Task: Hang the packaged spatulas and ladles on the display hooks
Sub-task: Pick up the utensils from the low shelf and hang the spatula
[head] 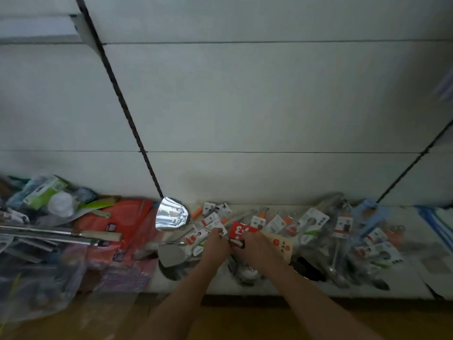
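Head view. Both hands work low at the middle of the shelf (245,290), among a heap of packaged utensils. The left hand (215,244) is closed around something small near a white card tag; what exactly it pinches I cannot tell. The right hand (257,246) is curled over a dark handle (237,243) under a red card (239,230), fingers wrapped, apparently gripping it. The two hands sit almost touching.

Progress, as a judgement: early. The back panel (245,106) above the shelf is bare; no hooks and no hung goods show on it. One shiny spatula (172,214) stands up at the foot of the dark slotted upright (127,119); whether it hangs or leans is unclear. The tagged packs (316,224) lie loose to the right, with more spatula blades (171,256) left of the hands. Most of the stock looks still to go.

Room: plenty of open panel overhead between the two uprights. The shelf itself is crowded edge to edge; an orange pack (127,217) and long metal bars (49,233) fill the left. A lift straight up looks clear; sideways moves risk snagging neighbouring tags. The front lip of the shelf runs just under the forearms.
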